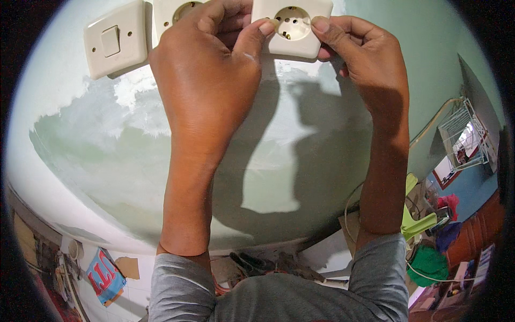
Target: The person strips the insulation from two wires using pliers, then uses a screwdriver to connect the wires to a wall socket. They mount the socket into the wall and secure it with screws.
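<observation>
A white wall socket [293, 33] with a round recess is at the top of the view, against the wall. Its plate sits between both my hands, and the upper edge runs out of the picture. My left hand [212, 75] grips the left side, thumb on the front and fingers curled behind. On the opposite edge, my right hand [370, 56] pinches the plate between thumb and fingers. Just left of my left hand, a second white socket [162, 19] is mostly covered by that hand. Farther left is a white light switch [111, 42] with one rocker.
The pale green wall [123, 172] has white patchy filler and shadows of my arms. At right are a white wire rack [466, 137], a light green plastic item [418, 225] and a green bundle [429, 265]. A blue-and-red printed sheet [106, 276] lies low left.
</observation>
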`<action>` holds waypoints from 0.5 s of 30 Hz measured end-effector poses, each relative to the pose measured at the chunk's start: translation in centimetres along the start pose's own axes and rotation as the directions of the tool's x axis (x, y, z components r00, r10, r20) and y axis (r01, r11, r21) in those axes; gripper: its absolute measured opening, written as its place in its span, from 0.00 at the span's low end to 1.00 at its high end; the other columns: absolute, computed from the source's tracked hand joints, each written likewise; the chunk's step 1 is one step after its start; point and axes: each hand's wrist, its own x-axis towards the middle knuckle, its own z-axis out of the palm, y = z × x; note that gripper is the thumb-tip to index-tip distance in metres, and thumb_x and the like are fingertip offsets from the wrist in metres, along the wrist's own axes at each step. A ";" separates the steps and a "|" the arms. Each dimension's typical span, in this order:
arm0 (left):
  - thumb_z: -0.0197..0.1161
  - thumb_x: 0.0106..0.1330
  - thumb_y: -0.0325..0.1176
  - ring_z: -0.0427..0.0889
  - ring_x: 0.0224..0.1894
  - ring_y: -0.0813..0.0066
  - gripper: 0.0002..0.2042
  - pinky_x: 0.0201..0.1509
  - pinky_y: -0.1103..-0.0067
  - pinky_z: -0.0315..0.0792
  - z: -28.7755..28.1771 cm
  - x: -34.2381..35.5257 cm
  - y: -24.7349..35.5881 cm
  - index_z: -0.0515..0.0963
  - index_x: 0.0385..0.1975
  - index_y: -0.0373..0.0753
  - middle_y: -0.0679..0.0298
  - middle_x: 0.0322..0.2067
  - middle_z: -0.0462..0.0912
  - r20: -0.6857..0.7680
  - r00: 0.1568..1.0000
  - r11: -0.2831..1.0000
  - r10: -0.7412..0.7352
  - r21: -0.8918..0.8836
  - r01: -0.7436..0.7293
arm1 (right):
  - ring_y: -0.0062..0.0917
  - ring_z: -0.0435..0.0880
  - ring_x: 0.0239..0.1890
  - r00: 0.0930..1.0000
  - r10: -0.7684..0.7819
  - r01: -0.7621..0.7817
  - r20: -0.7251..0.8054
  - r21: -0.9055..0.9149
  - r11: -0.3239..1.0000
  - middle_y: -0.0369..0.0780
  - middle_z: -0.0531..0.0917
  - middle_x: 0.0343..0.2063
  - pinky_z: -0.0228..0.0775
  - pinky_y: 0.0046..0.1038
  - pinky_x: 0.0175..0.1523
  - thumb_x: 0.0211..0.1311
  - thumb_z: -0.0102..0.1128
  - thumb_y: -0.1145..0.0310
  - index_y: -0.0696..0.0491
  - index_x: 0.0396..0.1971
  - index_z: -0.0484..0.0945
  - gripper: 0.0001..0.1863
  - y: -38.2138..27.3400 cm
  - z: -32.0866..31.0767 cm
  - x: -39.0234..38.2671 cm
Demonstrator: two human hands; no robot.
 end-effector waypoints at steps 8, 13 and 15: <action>0.74 0.63 0.31 0.89 0.42 0.68 0.15 0.49 0.74 0.82 -0.3 1.3 -2.1 0.84 0.46 0.30 0.53 0.40 0.89 0.092 0.993 0.996 -0.076 0.044 0.072 | 0.13 0.76 0.23 0.994 0.109 -0.109 -0.002 0.038 0.993 0.33 0.84 0.22 0.64 0.20 0.28 0.67 0.70 0.53 0.60 0.35 0.88 0.20 -0.3 -0.4 0.2; 0.77 0.61 0.37 0.91 0.37 0.68 0.15 0.44 0.74 0.83 -0.5 1.5 -3.6 0.87 0.42 0.33 0.54 0.36 0.90 0.094 0.995 0.987 0.046 0.147 -0.060 | 0.12 0.74 0.22 0.997 0.070 -0.070 -0.019 0.026 0.997 0.34 0.84 0.22 0.63 0.19 0.25 0.67 0.69 0.52 0.58 0.36 0.88 0.20 -0.3 0.0 -0.1; 0.77 0.61 0.37 0.91 0.37 0.66 0.15 0.44 0.74 0.83 -0.5 1.5 -3.2 0.87 0.42 0.34 0.53 0.36 0.90 0.107 0.992 0.979 0.065 0.187 -0.084 | 0.12 0.76 0.22 0.992 0.121 -0.120 -0.023 0.039 0.992 0.34 0.85 0.23 0.66 0.19 0.26 0.68 0.69 0.52 0.58 0.36 0.88 0.20 -0.2 -0.2 0.1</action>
